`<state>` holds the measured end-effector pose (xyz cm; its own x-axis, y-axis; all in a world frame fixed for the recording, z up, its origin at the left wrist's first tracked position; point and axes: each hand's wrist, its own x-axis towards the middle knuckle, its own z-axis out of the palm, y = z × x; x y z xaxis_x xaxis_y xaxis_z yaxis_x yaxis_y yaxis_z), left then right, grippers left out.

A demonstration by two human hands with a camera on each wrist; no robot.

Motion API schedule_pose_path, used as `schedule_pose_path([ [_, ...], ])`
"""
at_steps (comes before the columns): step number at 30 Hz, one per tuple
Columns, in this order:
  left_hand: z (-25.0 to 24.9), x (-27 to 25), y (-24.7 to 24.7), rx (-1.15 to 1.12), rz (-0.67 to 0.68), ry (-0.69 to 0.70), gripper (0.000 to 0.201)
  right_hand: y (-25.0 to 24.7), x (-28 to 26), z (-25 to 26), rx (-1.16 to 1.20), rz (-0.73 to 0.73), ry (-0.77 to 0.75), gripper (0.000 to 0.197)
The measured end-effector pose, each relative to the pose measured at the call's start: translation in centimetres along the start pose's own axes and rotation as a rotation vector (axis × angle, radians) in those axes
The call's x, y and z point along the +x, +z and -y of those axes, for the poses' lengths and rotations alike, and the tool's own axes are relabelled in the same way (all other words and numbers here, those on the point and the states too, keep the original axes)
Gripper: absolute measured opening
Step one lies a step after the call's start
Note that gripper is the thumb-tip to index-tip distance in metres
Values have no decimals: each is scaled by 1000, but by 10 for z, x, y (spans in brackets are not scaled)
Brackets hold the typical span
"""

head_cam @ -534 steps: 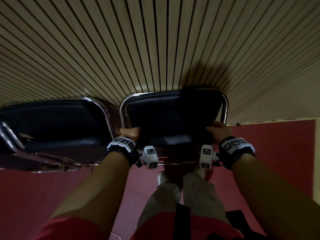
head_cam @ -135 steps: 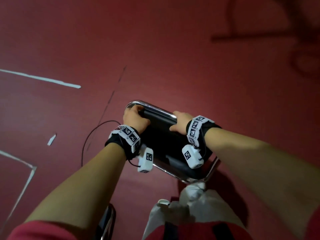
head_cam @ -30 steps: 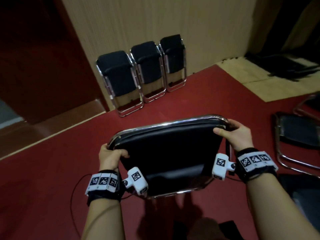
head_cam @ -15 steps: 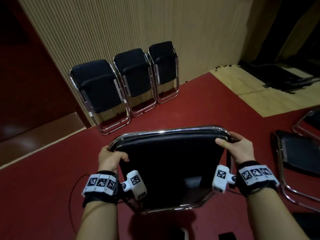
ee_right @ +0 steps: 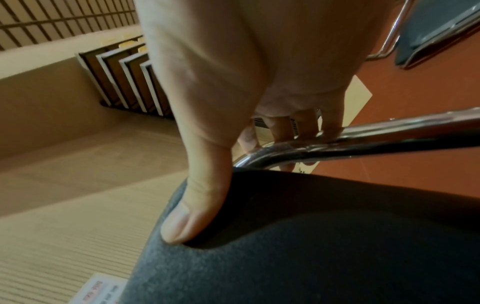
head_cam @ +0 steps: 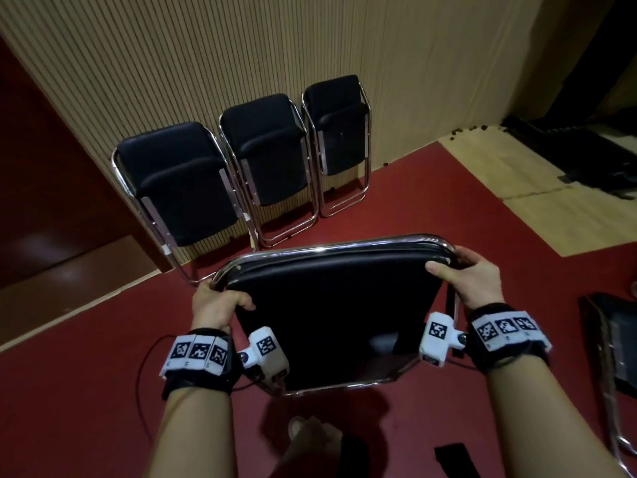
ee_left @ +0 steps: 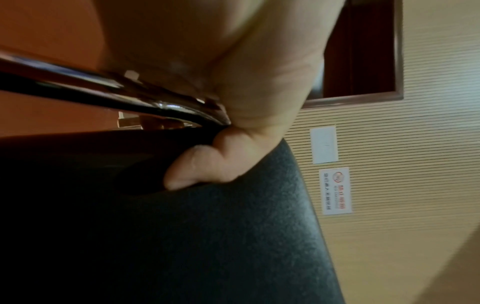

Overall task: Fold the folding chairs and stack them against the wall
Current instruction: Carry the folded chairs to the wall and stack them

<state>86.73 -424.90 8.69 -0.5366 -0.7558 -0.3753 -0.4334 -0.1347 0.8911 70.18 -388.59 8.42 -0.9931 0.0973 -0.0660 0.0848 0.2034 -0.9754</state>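
Note:
I carry a folded black chair [head_cam: 337, 305] with a chrome frame in front of me, lifted off the red floor. My left hand [head_cam: 217, 305] grips its top left corner, thumb pressed into the black pad [ee_left: 207, 236]. My right hand [head_cam: 472, 274] grips the top right corner, thumb on the pad [ee_right: 298, 257], fingers curled over the chrome tube [ee_right: 376, 133]. Three folded black chairs lean against the slatted wall [head_cam: 241, 46] ahead: the left one [head_cam: 179, 181], the middle one [head_cam: 269, 150] and the right one [head_cam: 341, 129].
Another black chair [head_cam: 617, 346] lies on the floor at the right edge. A dark doorway [head_cam: 41, 167] is left of the leaning chairs. A pale wooden floor patch [head_cam: 534, 201] and dark stacked items [head_cam: 586, 157] lie at the back right. A thin black cable [head_cam: 144, 381] trails near my left arm.
The leaning chairs and the wall have come nearer and moved toward the middle of the view. Both hands keep the same grip on the carried chair.

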Motion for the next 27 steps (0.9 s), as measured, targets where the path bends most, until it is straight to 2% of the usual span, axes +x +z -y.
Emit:
schedule_pose_path([
  [2,-19,40,8,14,-10,-23,61,30,35,5,-17,8,12,49],
  [8,-75,136,9,18,-28,-24,59,121,114,33,-40,60,26,56],
  [12,-100,188,-2,-40,-72,-46,56,190,158,60,-17,119,10,47],
  [15,-108,238,-10,-72,-149,-69,63,253,201,72,-25,202,-1,44],
  [19,-122,297,-23,-111,-233,-136,62,344,256,86,-43,321,-13,35],
  [23,-132,351,-34,-143,-370,-183,66,434,305,106,-74,494,-47,38],
  [27,-141,394,-53,-151,-461,-237,70,518,341,128,-98,599,-69,42],
])
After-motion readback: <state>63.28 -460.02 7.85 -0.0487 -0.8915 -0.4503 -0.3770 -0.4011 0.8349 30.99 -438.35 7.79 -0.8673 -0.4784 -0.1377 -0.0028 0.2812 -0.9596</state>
